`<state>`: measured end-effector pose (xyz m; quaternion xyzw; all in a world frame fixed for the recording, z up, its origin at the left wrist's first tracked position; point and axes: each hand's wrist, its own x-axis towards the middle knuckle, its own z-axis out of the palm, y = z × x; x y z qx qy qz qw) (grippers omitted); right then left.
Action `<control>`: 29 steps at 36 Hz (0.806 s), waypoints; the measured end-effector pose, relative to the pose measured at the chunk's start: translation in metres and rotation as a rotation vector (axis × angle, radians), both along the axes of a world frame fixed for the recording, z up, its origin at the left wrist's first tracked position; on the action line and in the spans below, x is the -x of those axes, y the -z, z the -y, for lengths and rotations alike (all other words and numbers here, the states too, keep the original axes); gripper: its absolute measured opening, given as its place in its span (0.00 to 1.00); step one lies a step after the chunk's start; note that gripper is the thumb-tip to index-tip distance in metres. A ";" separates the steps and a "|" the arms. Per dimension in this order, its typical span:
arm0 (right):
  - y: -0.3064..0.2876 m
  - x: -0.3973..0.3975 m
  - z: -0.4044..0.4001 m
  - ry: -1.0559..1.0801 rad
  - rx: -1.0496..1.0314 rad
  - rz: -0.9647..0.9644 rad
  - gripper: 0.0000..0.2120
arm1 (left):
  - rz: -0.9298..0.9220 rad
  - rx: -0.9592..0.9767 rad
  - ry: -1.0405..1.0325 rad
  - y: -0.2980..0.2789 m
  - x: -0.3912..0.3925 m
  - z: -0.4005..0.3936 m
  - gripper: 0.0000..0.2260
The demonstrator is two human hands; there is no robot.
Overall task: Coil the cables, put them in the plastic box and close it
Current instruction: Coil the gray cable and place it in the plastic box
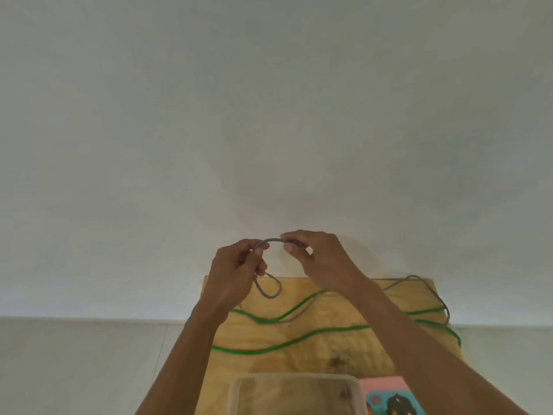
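Pinching grey cable [270, 240] between left hand [236, 269], right hand [317, 257], above table [329, 348]

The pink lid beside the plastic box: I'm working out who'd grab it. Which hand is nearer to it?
Right. The right hand is raised above the table's far edge, pinching the grey cable, up and left of the pink lid. The left hand holds the cable farther left.

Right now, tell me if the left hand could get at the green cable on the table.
Probably yes, once it lets go. The left hand holds the grey cable above the wooden table; the green cable lies bare just below, nothing covering it.
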<state>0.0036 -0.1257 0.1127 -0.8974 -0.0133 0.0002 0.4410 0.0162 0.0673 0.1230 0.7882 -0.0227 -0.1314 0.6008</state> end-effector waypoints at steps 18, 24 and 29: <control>-0.060 0.118 -0.004 0.238 -0.336 0.341 0.08 | -0.230 0.441 -0.144 -0.088 0.070 0.097 0.12; -0.054 0.124 0.046 0.351 -0.327 0.270 0.04 | -0.154 0.459 -0.117 -0.100 0.087 0.099 0.11; -0.075 0.102 0.064 -0.022 -0.343 0.095 0.22 | -0.249 0.535 -0.006 -0.119 0.122 0.118 0.20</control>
